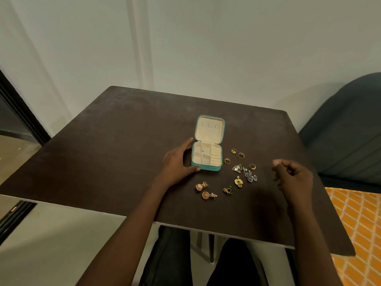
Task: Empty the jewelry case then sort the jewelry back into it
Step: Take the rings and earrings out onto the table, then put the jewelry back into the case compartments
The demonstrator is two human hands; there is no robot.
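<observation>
A small teal jewelry case (206,168) lies open on the dark table (115,145), its cream lid tilted back. One tiny dark piece sits in a cream compartment (203,151). My left hand (177,162) holds the case's left side, thumb at the front corner. My right hand (293,176) hovers to the right with fingers loosely curled; whether it holds anything is unclear. Loose on the table lie several gold rings (234,151), a triangular earring (237,168), silver earrings (249,175), a gold stud (238,181), a green-gold earring (227,190) and two gold jhumka earrings (203,190).
A dark upholstered chair (346,129) stands at the right of the table. An orange patterned rug (358,230) covers the floor at the lower right. A white wall rises behind the table's far edge. My legs show under the near edge.
</observation>
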